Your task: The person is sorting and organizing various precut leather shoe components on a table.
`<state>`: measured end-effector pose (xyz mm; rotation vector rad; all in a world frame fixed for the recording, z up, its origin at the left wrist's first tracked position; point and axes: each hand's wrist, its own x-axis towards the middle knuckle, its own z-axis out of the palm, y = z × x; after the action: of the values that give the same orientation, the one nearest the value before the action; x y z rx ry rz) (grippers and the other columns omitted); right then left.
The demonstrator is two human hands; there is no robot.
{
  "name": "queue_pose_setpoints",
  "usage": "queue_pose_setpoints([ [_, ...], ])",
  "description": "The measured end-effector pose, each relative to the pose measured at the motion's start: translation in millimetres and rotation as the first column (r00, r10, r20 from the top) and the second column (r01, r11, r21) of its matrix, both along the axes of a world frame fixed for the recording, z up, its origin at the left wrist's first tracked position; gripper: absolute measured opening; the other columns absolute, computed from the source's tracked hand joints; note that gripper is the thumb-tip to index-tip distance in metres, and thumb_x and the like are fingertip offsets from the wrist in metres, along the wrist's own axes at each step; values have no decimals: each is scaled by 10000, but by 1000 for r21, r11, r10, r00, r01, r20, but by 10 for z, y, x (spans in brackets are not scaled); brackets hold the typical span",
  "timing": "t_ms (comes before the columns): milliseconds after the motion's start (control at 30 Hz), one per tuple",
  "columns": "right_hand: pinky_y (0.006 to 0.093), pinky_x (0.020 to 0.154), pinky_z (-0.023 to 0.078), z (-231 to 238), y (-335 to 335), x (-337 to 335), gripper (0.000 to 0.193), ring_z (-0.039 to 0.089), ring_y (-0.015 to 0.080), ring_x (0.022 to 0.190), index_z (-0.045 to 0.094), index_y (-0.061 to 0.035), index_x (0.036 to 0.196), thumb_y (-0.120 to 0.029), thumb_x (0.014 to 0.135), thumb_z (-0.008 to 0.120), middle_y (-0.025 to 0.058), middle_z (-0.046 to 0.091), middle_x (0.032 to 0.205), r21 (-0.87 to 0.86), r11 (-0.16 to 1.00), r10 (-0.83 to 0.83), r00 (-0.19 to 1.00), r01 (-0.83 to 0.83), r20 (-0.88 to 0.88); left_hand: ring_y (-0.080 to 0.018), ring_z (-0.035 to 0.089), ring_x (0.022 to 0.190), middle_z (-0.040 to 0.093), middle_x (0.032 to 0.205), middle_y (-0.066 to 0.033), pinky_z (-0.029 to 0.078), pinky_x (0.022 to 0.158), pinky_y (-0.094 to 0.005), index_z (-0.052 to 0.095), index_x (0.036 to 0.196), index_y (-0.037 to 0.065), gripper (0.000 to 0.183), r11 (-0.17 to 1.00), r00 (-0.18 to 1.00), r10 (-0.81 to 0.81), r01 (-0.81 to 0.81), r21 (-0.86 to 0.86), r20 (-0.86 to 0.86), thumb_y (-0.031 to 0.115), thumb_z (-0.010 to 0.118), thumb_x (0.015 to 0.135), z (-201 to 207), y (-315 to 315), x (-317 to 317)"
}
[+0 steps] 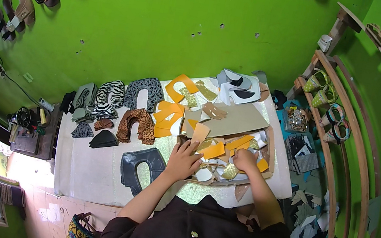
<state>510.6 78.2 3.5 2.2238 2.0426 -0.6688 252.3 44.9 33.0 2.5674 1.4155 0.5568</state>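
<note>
A shallow cardboard box (271,151) on the white table holds a jumble of orange, white, tan and glittery gold scraps. My left hand (182,161) lies over its left side, fingers spread, fingertips beside a peach-coloured strip (200,133). Inside the right part of the box, my right hand (245,161) is closed, its fingers curled down among the scraps. What it grips, if anything, is hidden. Close by the right hand are an orange piece (240,142) and a gold glitter piece (230,171). A grey-brown cardboard sheet (237,121) lies across the box's far side.
Stacks of cut shoe pieces, zebra-striped (110,93), leopard-print (136,126) and orange (170,111), line the table's far left. A dark grey U-shaped piece (130,169) lies left of my left arm. At right stands a wooden rack (330,151) with sandals, above scraps piled on the floor.
</note>
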Motion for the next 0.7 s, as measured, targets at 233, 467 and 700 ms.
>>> queue_pose_setpoints([
  [233,489,822,292,212,-279,221,97,612,265,759,611,-107,721,-176,770,564,76,642,734,45,997,-45,956,60,-289,-302,382,1210,446,1305,-98,245,1011,-460,661,1060,191,299,1000,1000,-6,6,-3,-5,332,487,862,24,-4,-11],
  [467,350,616,442,258,-460,309,139,598,279,716,563,26,812,-111,809,587,143,617,750,181,966,-56,833,185,-551,-301,385,1208,446,1305,-102,252,1005,-464,663,1055,188,291,1000,1000,-17,17,-2,-4,324,496,859,58,-1,15],
  [700,312,667,408,741,-510,248,147,555,163,665,550,10,873,-119,825,601,64,571,722,291,921,-24,784,259,-621,-303,384,1209,440,1311,-103,248,1012,-464,663,1057,186,292,1000,1000,-19,19,-4,-2,324,498,858,39,4,3],
])
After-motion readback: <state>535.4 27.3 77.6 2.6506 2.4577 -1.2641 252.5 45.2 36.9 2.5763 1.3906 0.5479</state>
